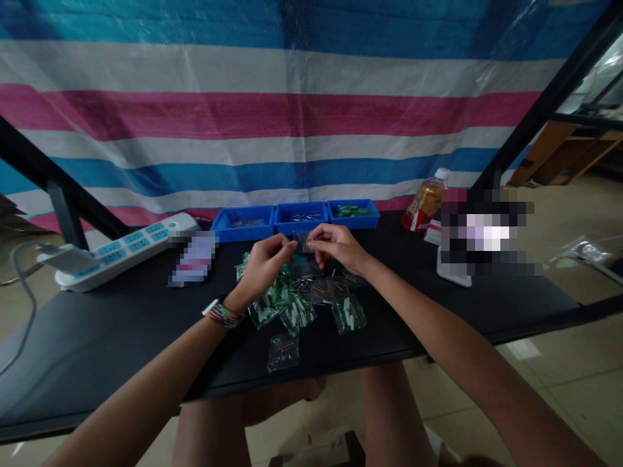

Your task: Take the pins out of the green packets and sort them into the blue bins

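Between my two hands, in front of the blue bins, is a small clear plastic bag (pixel 302 241). My left hand (pixel 267 263) pinches its left side with thumb and forefinger. On the other side, my right hand (pixel 338 246) has its fingertips closed on the bag's edge. What lies inside the bag is too small to make out. Below my hands lies a heap of green-tinted bags (pixel 296 311) with pale sticks in them. Loose metal pins (pixel 304 284) and clear bags with brass-coloured pins (pixel 326 290) lie beside the heap. One clear bag (pixel 283 352) lies near the table's front edge.
Three blue bins (pixel 243 224) stand in a row at the back, holding small parts. A white power strip (pixel 131 250) with a plugged-in cable lies left. A drink bottle (pixel 424 201) stands right, beside a blurred-out object. A striped tarp (pixel 292 117) hangs behind the black table (pixel 121 344).
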Demonstrator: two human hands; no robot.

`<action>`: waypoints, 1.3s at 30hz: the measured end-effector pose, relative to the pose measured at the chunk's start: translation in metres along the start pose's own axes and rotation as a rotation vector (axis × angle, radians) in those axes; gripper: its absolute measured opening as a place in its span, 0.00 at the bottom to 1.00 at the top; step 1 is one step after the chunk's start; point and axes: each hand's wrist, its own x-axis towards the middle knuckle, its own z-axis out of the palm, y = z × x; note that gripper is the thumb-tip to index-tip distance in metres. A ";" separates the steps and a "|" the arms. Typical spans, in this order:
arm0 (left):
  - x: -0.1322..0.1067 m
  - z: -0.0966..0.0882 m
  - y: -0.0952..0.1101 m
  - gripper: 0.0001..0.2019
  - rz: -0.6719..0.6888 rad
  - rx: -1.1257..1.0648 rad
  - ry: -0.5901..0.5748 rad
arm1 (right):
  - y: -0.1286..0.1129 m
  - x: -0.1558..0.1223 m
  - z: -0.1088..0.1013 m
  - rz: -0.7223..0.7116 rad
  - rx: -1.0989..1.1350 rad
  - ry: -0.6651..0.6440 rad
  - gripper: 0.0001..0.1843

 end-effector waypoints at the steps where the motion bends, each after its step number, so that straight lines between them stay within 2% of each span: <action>1: 0.000 0.000 -0.001 0.25 -0.025 -0.016 -0.021 | -0.001 0.000 0.000 -0.031 -0.011 0.017 0.21; 3: 0.000 0.000 -0.002 0.31 -0.080 -0.079 -0.066 | -0.001 -0.001 0.001 -0.100 -0.049 0.035 0.19; 5: 0.000 0.000 -0.001 0.31 -0.112 -0.134 -0.082 | -0.001 -0.003 0.001 -0.172 -0.106 0.031 0.16; 8: 0.000 0.000 0.004 0.22 -0.085 -0.135 -0.043 | 0.000 -0.005 0.003 -0.263 -0.202 0.052 0.09; 11: -0.001 0.002 0.010 0.14 -0.046 -0.139 -0.035 | 0.002 -0.005 0.004 -0.281 -0.236 0.062 0.05; 14: 0.000 0.002 0.008 0.12 -0.049 -0.157 -0.021 | 0.006 -0.003 0.003 -0.265 -0.203 0.042 0.08; 16: 0.004 0.000 0.002 0.12 -0.041 -0.183 0.059 | 0.007 -0.002 0.001 -0.238 -0.187 0.039 0.13; 19: 0.015 -0.010 -0.011 0.12 -0.015 -0.290 0.286 | 0.007 -0.005 -0.003 -0.195 -0.248 0.004 0.21; 21: 0.024 -0.021 -0.020 0.13 -0.035 -0.392 0.451 | 0.006 -0.009 -0.003 -0.222 -0.412 -0.083 0.21; 23: 0.031 -0.032 -0.026 0.15 -0.076 -0.483 0.553 | 0.004 -0.014 0.000 -0.315 -0.643 -0.203 0.17; 25: 0.035 -0.042 -0.029 0.14 -0.097 -0.548 0.555 | 0.002 -0.019 0.005 -0.416 -0.845 -0.302 0.16; 28: 0.037 -0.050 -0.030 0.12 -0.087 -0.622 0.501 | -0.001 -0.025 0.015 -0.478 -1.009 -0.356 0.18; 31: 0.038 -0.052 -0.031 0.14 -0.063 -0.650 0.489 | -0.001 -0.026 0.021 -0.477 -1.054 -0.343 0.16; 34: 0.038 -0.051 -0.031 0.14 -0.066 -0.642 0.489 | 0.000 -0.023 0.020 -0.467 -1.066 -0.318 0.08; 39: 0.032 -0.044 -0.025 0.17 -0.082 -0.501 0.410 | 0.004 -0.017 0.012 -0.440 -1.050 -0.290 0.05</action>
